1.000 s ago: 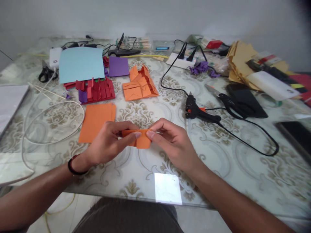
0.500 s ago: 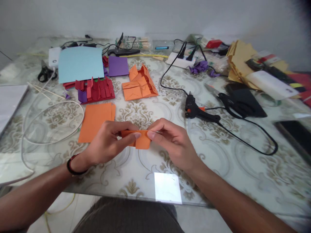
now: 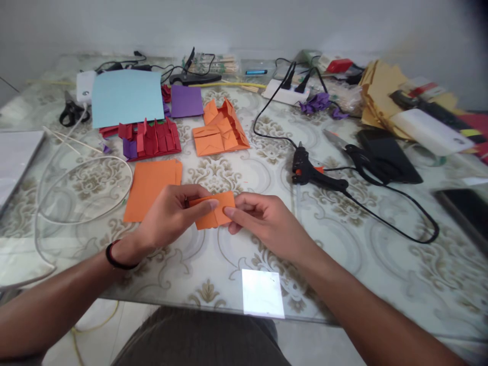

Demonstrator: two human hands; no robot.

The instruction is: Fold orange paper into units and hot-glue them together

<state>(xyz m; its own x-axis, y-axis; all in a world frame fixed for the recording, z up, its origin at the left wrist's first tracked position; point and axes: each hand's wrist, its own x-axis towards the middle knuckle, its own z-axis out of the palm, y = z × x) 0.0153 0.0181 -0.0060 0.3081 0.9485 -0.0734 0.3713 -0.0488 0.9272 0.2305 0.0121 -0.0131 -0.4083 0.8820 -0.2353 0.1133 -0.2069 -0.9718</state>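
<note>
Left-hand grip: the left hand point(image 3: 170, 216) pinches the folded orange paper point(image 3: 214, 218), thumb flat on its upper face, fingers behind its far edge.
Right-hand grip: the right hand point(image 3: 272, 223) holds the other end, thumb tip on the face near the right edge, fingers curled mostly out of sight behind.
Paper from the grips: directly between the two hands, both touching it; the left thumb reaches further in towards its middle, so neither hand is clearly nearer.
Long axis: roughly left to right, from hand to hand, the right end angled slightly away from the body.
Paper's look: plain matt orange, small, flat, with a seam or fold running up from the near edge towards the left thumb; the left end is partly covered.
Paper's place: in front of the body, seemingly just above the patterned table point(image 3: 328, 223).
Orange sheets: a small stack point(image 3: 150, 178) just beyond the left hand.
Folded orange model: a creased, many-flapped piece point(image 3: 213, 142) farther out, past the paper.
Glue gun: black point(image 3: 310, 174), well apart, beyond the right hand and to its right.
</note>
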